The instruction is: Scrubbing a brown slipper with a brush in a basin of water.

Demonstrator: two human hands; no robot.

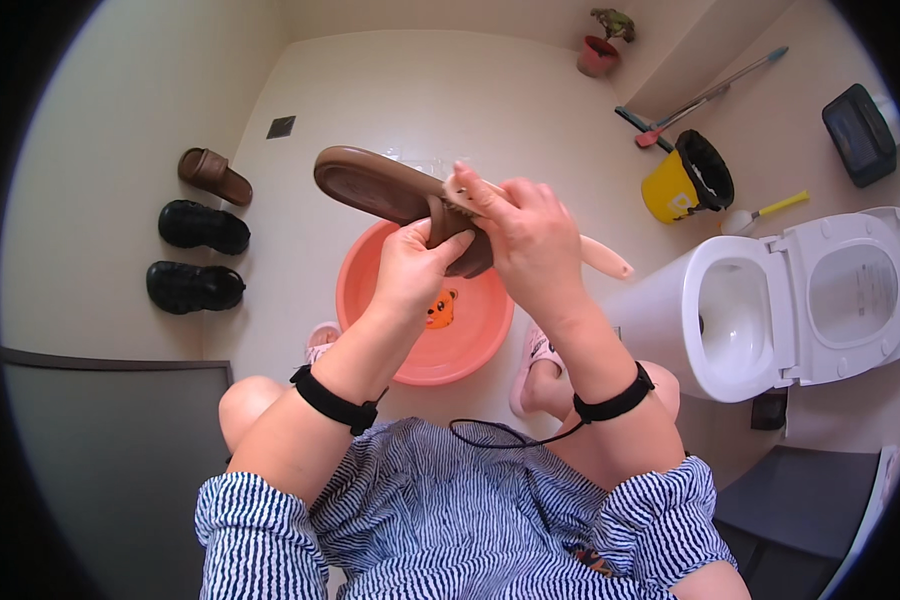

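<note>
A brown slide slipper (375, 183) is held up over a round pink basin (358, 325) on the floor. My left hand (417, 262) is closed on the slipper near its strap, with the thumb lying along it. In my right hand (532, 225) is a pale pink scrubbing brush (604, 258); its handle sticks out to the right below the hand. The brush's bristled head rests against the slipper by the strap. Inside the basin, an orange bear picture (441, 309) shows on the bottom.
At the left wall are a matching brown slipper (216, 176) and two black shoes (202, 227). On the right stand a white toilet (705, 330) with its lid up, a yellow bin (667, 190) and a toilet brush (782, 204). A floor drain (281, 127) lies far left.
</note>
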